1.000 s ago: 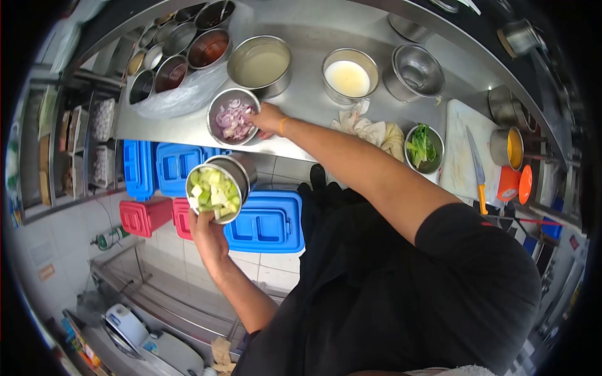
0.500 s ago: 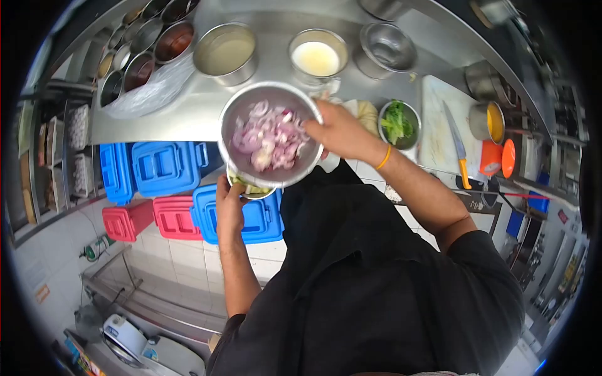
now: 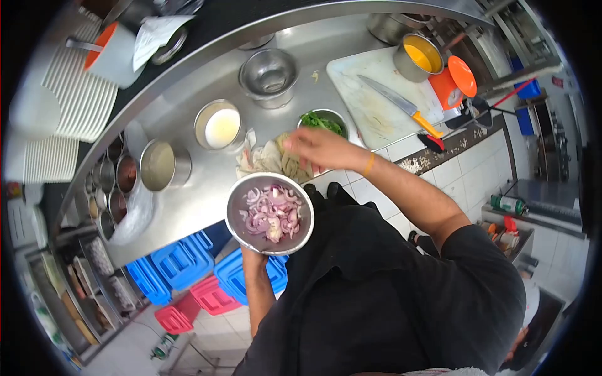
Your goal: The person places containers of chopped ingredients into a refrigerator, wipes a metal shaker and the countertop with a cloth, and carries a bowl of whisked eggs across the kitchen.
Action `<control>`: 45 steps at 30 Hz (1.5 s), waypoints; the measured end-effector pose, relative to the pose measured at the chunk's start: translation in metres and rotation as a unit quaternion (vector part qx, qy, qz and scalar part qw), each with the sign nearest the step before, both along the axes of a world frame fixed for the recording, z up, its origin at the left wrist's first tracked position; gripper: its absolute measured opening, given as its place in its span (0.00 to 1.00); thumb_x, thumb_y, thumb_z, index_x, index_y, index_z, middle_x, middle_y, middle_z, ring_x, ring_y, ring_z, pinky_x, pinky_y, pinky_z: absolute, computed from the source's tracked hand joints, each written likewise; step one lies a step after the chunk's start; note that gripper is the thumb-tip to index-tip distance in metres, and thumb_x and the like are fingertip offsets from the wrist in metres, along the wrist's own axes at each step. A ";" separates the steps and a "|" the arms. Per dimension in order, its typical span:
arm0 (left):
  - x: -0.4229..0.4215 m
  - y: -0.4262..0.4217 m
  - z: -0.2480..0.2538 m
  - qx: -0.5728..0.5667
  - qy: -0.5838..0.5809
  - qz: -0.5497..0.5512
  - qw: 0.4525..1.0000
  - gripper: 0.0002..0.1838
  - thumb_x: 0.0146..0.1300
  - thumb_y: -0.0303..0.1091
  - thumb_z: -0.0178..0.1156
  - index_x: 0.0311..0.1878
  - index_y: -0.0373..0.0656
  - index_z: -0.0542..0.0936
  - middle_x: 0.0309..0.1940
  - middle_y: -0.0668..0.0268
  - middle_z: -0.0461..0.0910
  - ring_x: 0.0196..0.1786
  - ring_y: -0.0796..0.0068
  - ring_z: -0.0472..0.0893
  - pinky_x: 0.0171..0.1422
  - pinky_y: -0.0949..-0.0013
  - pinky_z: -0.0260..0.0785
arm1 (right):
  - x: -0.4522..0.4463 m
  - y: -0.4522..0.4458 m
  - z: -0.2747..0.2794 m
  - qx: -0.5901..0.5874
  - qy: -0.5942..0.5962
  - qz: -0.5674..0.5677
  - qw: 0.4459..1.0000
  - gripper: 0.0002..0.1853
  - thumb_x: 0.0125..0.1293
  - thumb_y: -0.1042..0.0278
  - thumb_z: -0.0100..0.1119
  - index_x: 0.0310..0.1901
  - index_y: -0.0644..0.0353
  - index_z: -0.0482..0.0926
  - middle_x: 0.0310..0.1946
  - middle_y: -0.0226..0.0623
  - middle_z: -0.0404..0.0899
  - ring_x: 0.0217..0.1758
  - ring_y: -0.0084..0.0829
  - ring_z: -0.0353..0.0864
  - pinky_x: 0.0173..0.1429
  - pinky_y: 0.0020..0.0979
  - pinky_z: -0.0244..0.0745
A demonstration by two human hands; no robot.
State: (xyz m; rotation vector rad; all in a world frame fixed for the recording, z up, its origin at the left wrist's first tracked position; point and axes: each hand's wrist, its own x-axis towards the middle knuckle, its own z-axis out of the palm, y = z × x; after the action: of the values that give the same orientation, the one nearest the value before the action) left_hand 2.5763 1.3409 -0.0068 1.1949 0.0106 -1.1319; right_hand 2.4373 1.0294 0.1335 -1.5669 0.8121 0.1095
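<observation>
A metal bowl of sliced red onions (image 3: 273,213) is held up in front of my apron, with my left hand (image 3: 253,258) beneath its near edge. The fingers of that hand are hidden under the bowl, as is the smaller bowl seen below it earlier. My right hand (image 3: 320,148) is empty and its fingers are apart. It hovers above crumpled cloths (image 3: 266,158), just in front of a metal bowl of leafy greens (image 3: 323,119), partly covering it.
A knife (image 3: 401,102) lies on the white cutting board (image 3: 357,75). The steel counter (image 3: 200,200) also bears a pot of yellow liquid (image 3: 420,56), an orange scale (image 3: 448,91), a container of white liquid (image 3: 219,125) and an uncovered metal bowl (image 3: 269,75). Blue bins (image 3: 182,260) stand below.
My right hand has let go of the onion bowl and moved toward the greens. The onion bowl now rests on my left hand's side, covering the smaller bowl. The view has turned right.
</observation>
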 end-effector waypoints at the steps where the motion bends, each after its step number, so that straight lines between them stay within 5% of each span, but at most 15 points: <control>1: 0.002 0.000 -0.003 0.002 -0.001 -0.019 1.000 0.28 0.73 0.31 0.60 0.73 0.35 0.67 0.67 0.53 0.75 0.66 0.60 0.78 0.70 0.57 0.75 | 0.003 -0.017 -0.017 -0.146 -0.012 -0.037 0.989 0.33 0.73 0.42 0.59 0.63 0.67 0.72 0.35 0.49 0.86 0.36 0.43 0.89 0.42 0.40 0.82; 4: 0.010 -0.022 0.019 0.006 -0.093 -0.129 0.987 0.29 0.72 0.29 0.60 0.73 0.35 0.67 0.67 0.54 0.74 0.65 0.61 0.78 0.69 0.58 0.75 | 0.064 -0.089 -0.133 -0.424 -0.009 -0.299 0.855 0.41 0.68 0.43 0.64 0.69 0.69 0.65 0.48 0.61 0.84 0.56 0.59 0.83 0.63 0.45 0.78; 6: 0.021 -0.020 0.010 0.028 -0.048 -0.135 0.989 0.31 0.69 0.27 0.61 0.74 0.35 0.66 0.67 0.55 0.73 0.65 0.61 0.78 0.69 0.59 0.75 | 0.095 -0.122 -0.144 -0.233 0.026 -0.361 0.903 0.41 0.65 0.46 0.65 0.68 0.72 0.66 0.57 0.67 0.79 0.65 0.63 0.77 0.71 0.46 0.71; 11: 0.038 -0.028 0.000 0.072 -0.081 -0.177 0.978 0.31 0.68 0.27 0.63 0.73 0.37 0.66 0.66 0.56 0.74 0.65 0.61 0.78 0.68 0.59 0.75 | 0.104 -0.130 -0.110 -0.030 -0.103 -0.416 0.903 0.20 0.66 0.68 0.61 0.57 0.71 0.76 0.48 0.61 0.83 0.44 0.51 0.90 0.40 0.43 0.86; 15: 0.031 -0.050 0.007 0.092 -0.068 -0.200 0.973 0.30 0.70 0.29 0.61 0.73 0.37 0.67 0.66 0.55 0.74 0.64 0.60 0.78 0.67 0.58 0.76 | 0.070 -0.135 -0.090 -0.033 -0.216 -0.442 0.870 0.14 0.65 0.74 0.58 0.52 0.68 0.78 0.37 0.46 0.84 0.31 0.36 0.88 0.25 0.36 0.80; 19: 0.006 -0.087 0.016 0.114 -0.048 -0.236 0.964 0.29 0.71 0.31 0.60 0.73 0.38 0.67 0.66 0.55 0.75 0.64 0.60 0.79 0.67 0.57 0.77 | -0.059 -0.118 -0.058 -0.128 -0.331 -0.456 0.816 0.13 0.67 0.72 0.59 0.51 0.68 0.79 0.33 0.31 0.81 0.31 0.22 0.79 0.30 0.31 0.76; 24: -0.035 -0.160 0.030 0.152 -0.021 -0.286 0.946 0.27 0.73 0.34 0.58 0.73 0.39 0.67 0.65 0.54 0.75 0.64 0.59 0.79 0.66 0.56 0.77 | -0.240 -0.074 -0.028 -0.180 -0.234 -0.588 0.753 0.13 0.67 0.74 0.58 0.51 0.67 0.80 0.39 0.31 0.81 0.42 0.19 0.76 0.46 0.27 0.75; 28: -0.098 -0.219 0.024 0.164 -0.016 -0.343 0.925 0.26 0.75 0.35 0.57 0.73 0.40 0.68 0.65 0.54 0.75 0.64 0.58 0.80 0.65 0.55 0.78 | -0.387 -0.015 -0.016 -0.195 -0.185 -0.728 0.631 0.11 0.67 0.76 0.57 0.49 0.68 0.79 0.40 0.31 0.82 0.41 0.19 0.78 0.48 0.26 0.76; 30: -0.113 -0.243 0.027 0.173 0.029 -0.346 0.922 0.26 0.75 0.37 0.56 0.72 0.40 0.68 0.65 0.54 0.76 0.63 0.56 0.80 0.65 0.54 0.78 | -0.460 0.008 -0.043 -0.232 -0.127 -0.758 0.596 0.12 0.69 0.76 0.57 0.52 0.66 0.79 0.40 0.28 0.82 0.39 0.16 0.79 0.43 0.20 0.74; 31: -0.114 -0.250 0.038 0.202 0.055 -0.340 0.917 0.26 0.76 0.38 0.56 0.72 0.40 0.68 0.66 0.54 0.75 0.64 0.56 0.79 0.66 0.53 0.77 | -0.442 -0.048 -0.002 -0.152 -0.046 -0.761 0.629 0.11 0.69 0.76 0.57 0.51 0.66 0.79 0.39 0.28 0.82 0.37 0.17 0.79 0.41 0.21 0.75; 36: -0.228 -0.362 0.086 0.244 0.074 -0.381 0.889 0.29 0.76 0.40 0.55 0.75 0.40 0.66 0.69 0.54 0.73 0.67 0.56 0.77 0.70 0.54 0.75 | -0.570 -0.103 -0.002 -0.134 -0.010 -0.849 0.510 0.06 0.67 0.77 0.54 0.44 0.64 0.77 0.34 0.32 0.81 0.29 0.21 0.81 0.28 0.28 0.81; 45: -0.488 -0.454 0.037 0.163 0.088 -0.439 0.879 0.30 0.75 0.38 0.57 0.75 0.37 0.64 0.71 0.53 0.71 0.70 0.57 0.75 0.73 0.55 0.73 | -0.833 -0.146 -0.048 -0.040 -0.089 -0.914 0.394 0.09 0.66 0.74 0.58 0.47 0.60 0.75 0.35 0.33 0.79 0.29 0.25 0.78 0.37 0.33 0.80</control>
State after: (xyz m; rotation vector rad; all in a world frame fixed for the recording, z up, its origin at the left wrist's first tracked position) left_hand 2.0882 0.8872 0.0298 1.4324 -0.2331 -2.1013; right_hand 1.6042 0.8836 0.0860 0.0675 1.8913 -1.6894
